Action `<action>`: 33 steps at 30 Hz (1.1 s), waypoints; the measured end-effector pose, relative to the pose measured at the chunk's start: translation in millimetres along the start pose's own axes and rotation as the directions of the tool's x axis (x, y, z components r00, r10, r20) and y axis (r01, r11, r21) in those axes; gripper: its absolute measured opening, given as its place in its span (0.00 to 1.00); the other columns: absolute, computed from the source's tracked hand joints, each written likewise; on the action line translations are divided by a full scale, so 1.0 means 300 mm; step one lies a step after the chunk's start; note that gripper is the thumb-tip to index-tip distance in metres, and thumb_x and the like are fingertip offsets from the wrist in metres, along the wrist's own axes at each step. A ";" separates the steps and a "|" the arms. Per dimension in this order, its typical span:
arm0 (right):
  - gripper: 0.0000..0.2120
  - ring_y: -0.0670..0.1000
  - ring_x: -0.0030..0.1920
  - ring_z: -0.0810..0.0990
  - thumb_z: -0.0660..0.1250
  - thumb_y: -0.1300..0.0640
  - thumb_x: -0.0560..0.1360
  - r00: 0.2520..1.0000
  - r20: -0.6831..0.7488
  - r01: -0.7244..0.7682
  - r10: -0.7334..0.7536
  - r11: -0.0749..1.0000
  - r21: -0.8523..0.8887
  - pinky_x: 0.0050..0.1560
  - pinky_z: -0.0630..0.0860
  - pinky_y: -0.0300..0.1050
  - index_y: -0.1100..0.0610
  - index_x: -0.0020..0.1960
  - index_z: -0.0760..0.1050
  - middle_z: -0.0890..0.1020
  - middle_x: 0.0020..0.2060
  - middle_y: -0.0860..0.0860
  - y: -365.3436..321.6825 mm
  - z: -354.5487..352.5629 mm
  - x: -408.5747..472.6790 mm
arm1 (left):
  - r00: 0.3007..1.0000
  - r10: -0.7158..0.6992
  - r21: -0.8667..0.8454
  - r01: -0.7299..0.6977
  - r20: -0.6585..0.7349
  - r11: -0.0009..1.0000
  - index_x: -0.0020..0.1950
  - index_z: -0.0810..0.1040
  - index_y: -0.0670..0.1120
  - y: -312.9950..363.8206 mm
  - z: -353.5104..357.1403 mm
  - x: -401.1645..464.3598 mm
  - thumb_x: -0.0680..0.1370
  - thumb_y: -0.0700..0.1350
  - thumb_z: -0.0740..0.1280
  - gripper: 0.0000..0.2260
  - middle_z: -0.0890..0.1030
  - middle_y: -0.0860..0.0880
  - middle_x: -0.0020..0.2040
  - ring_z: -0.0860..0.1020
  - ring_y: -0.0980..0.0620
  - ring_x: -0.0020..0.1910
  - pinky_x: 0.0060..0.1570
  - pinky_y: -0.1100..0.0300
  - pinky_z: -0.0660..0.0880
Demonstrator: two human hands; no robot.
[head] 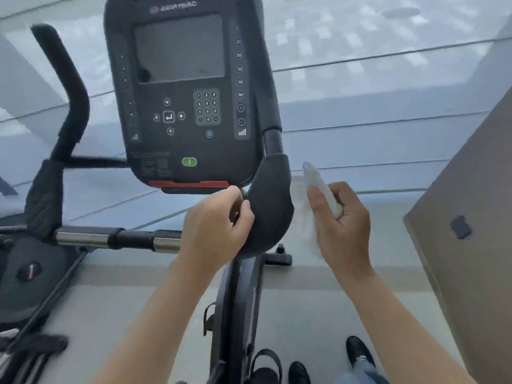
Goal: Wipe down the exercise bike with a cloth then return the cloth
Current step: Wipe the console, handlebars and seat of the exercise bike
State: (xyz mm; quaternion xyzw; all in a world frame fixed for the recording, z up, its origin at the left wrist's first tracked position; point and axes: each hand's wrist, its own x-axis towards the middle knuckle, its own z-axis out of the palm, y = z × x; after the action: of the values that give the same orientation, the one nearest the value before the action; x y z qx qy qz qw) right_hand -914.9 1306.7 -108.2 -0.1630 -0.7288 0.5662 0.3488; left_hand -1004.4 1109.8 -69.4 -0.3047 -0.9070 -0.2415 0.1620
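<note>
The exercise bike's black console (182, 92) with a grey screen and keypad fills the upper middle. Below its right side curves a padded black handlebar (270, 206). My left hand (216, 225) curls around the left edge of that pad, just under the console's red strip. My right hand (340, 220) grips a white cloth (318, 187) just right of the pad; a rolled end sticks up from my fist and the thin rest hangs down beside the pad. The bike's frame (241, 314) drops between my arms.
A second machine with black handlebars (69, 87) and a chrome bar (83, 239) stands to the left. A tan wall or cabinet (465, 217) rises at the right. Large windows lie ahead. My black shoes (360, 353) and a pedal strap (266, 361) show at the bottom.
</note>
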 end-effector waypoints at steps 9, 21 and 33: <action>0.16 0.51 0.36 0.77 0.67 0.46 0.83 0.983 0.055 -0.182 0.173 0.926 0.330 0.36 0.73 0.44 0.52 0.41 0.73 0.77 0.34 0.49 -0.015 0.144 0.107 | 0.991 -0.056 -0.083 0.067 0.123 0.994 0.36 0.61 0.46 -0.002 -0.005 0.007 0.82 0.52 0.62 0.19 0.63 0.46 0.29 0.63 0.46 0.30 0.30 0.50 0.62; 0.19 0.59 0.32 0.71 0.65 0.45 0.82 0.958 0.023 -0.250 0.285 0.796 0.551 0.31 0.70 0.58 0.59 0.43 0.68 0.71 0.32 0.55 0.004 0.205 -0.278 | 0.993 -0.070 -0.076 0.077 0.098 0.994 0.36 0.57 0.51 0.015 0.008 0.000 0.82 0.55 0.63 0.20 0.62 0.48 0.30 0.61 0.49 0.30 0.30 0.55 0.60; 0.19 0.48 0.34 0.68 0.69 0.50 0.82 0.951 0.163 -0.307 0.261 0.837 0.452 0.38 0.67 0.46 0.58 0.38 0.68 0.68 0.33 0.50 -0.009 0.169 0.207 | 0.993 -0.062 -0.118 0.073 0.098 0.990 0.36 0.57 0.52 0.012 0.006 -0.004 0.81 0.54 0.64 0.21 0.60 0.52 0.30 0.60 0.53 0.30 0.31 0.61 0.56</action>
State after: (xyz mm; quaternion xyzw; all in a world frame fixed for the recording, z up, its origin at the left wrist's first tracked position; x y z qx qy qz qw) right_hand -993.2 1309.1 -91.4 -0.1522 -0.5521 0.7791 0.2549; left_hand -1001.5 1112.9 -70.3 -0.2940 -0.9071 -0.2870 0.0920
